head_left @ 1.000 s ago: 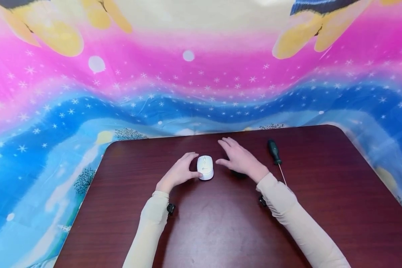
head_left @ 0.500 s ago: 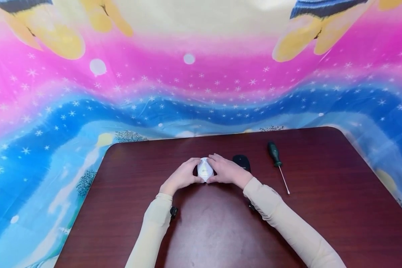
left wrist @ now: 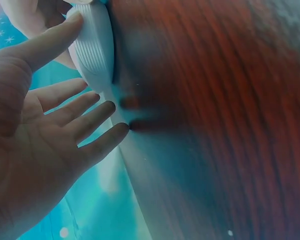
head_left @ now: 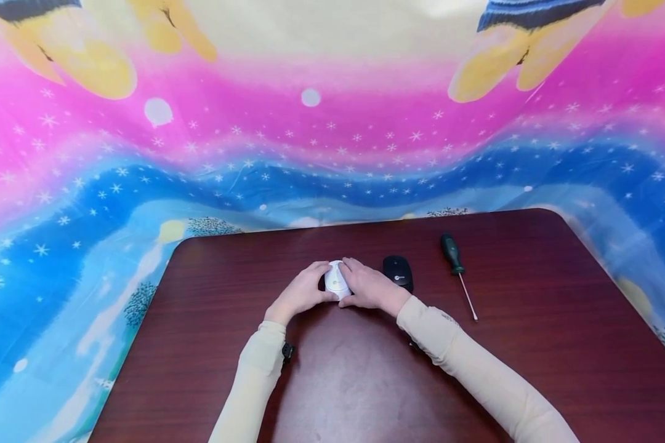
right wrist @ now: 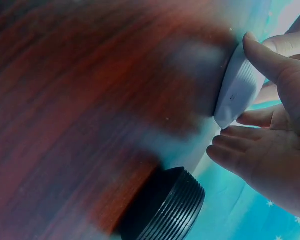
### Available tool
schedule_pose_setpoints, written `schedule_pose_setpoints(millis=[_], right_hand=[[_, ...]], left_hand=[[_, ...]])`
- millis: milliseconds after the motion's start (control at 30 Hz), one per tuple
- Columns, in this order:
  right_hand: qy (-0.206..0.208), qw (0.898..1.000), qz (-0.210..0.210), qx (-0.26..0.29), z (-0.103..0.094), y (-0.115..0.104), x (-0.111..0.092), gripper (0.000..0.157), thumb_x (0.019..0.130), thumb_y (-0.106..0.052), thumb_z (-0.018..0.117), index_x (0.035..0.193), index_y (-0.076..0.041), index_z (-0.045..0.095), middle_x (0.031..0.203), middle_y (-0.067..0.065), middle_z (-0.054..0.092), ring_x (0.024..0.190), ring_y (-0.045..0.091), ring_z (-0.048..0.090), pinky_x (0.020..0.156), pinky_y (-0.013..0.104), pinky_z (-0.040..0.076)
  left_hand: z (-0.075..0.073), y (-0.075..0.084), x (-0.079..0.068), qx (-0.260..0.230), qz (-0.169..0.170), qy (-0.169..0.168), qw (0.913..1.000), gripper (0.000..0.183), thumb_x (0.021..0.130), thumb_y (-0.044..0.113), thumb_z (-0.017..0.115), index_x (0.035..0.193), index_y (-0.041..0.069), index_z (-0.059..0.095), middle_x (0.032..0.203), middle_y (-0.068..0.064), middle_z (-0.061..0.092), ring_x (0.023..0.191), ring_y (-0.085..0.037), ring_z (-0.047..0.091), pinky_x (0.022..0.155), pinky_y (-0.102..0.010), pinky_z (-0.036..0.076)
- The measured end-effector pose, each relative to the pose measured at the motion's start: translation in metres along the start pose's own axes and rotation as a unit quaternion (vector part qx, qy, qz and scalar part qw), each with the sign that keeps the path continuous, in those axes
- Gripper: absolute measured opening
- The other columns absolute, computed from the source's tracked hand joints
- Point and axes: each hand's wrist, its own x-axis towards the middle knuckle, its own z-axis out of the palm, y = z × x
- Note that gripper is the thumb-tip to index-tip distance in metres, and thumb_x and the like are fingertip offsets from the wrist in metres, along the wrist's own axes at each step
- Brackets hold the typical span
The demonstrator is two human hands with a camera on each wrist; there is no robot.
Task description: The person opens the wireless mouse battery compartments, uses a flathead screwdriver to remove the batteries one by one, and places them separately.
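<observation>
We see the big pink and blue starry cloth (head_left: 88, 203) spread behind and beneath everything, and on it the dark red worktop (head_left: 532, 369). Both beige sleeves reach in to its middle. Our left hand (head_left: 301, 294) grips the white mouse (head_left: 337, 282) from its left side, thumb along the ribbed edge (left wrist: 92, 47) in the left wrist view, the other fingers fairly straight. Our right hand (head_left: 369, 287) curls round the mouse from the other side, thumb pressed on its rim. The mouse sits on the worktop, centre, between both hands. Just right of the right hand lies a black mouse (head_left: 398, 271), untouched. Further right, apart, a dark-handled screwdriver (head_left: 457, 271) lies with its tip towards us.
</observation>
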Motion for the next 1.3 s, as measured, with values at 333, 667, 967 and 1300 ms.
schedule_pose_setpoints(millis=[333,667,967,1300], right_hand=[[0.041,0.998,-0.025,-0.034,0.007,0.001,0.000,0.088,0.089,-0.035,0.083,0.147,0.016,0.040,0.149,0.036,0.043,0.139,0.044,0.046,0.112,0.047,0.044],[0.055,0.997,-0.052,-0.018,0.001,0.005,0.001,0.071,0.095,-0.029,0.077,0.144,0.012,0.047,0.142,0.028,0.054,0.126,0.036,0.059,0.103,0.043,0.051],[0.124,0.989,-0.080,0.020,-0.010,0.007,0.000,0.039,0.102,-0.015,0.068,0.133,0.007,0.059,0.128,0.019,0.065,0.112,0.028,0.066,0.095,0.042,0.056],[0.173,0.980,-0.098,0.030,-0.012,0.007,-0.003,0.024,0.105,-0.013,0.062,0.122,0.003,0.062,0.114,0.014,0.069,0.099,0.024,0.068,0.087,0.039,0.058]], left_hand=[[-0.001,-0.003,0.000,0.000,0.012,-0.015,0.9998,0.075,0.086,0.011,0.083,0.151,-0.002,0.048,0.160,-0.019,0.040,0.145,-0.034,0.042,0.116,-0.046,0.038],[0.001,-0.001,-0.002,0.011,0.010,0.005,0.9999,0.072,0.090,0.011,0.081,0.152,-0.001,0.046,0.159,-0.019,0.043,0.144,-0.033,0.044,0.116,-0.046,0.039],[0.000,-0.001,-0.001,-0.012,0.018,0.054,0.9983,0.059,0.100,0.018,0.070,0.150,-0.003,0.048,0.151,-0.020,0.051,0.139,-0.034,0.050,0.115,-0.047,0.040],[0.004,0.001,0.001,-0.004,0.023,0.126,0.9917,0.040,0.098,0.008,0.071,0.135,-0.003,0.061,0.132,-0.018,0.064,0.123,-0.032,0.062,0.105,-0.045,0.049]])
